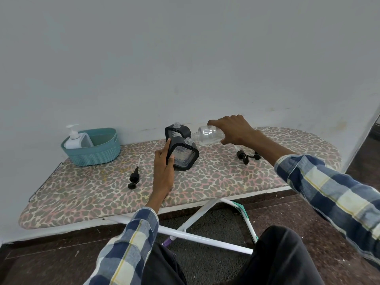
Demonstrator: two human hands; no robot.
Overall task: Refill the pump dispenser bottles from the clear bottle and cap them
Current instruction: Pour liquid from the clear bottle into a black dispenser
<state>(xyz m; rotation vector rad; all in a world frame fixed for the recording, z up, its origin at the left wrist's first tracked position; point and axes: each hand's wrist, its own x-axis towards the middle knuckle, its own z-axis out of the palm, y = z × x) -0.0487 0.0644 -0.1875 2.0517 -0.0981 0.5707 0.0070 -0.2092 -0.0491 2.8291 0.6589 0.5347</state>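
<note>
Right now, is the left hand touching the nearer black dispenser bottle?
Touching. The head view shows the left hand wrapped around the tilted nearer dispenser bottle's left side, fingers on its black frame.

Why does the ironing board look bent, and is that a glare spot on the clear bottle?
Head view: the wide-angle lens bows the ironing board and stretches the sleeves at the edges. Yes, a bright highlight sits on the clear bottle held by the right hand. Lighting is soft and even; the left hand casts only a faint shadow.

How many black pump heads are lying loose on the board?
3: one black pump head left of the left hand, two right, under the right forearm.
</note>
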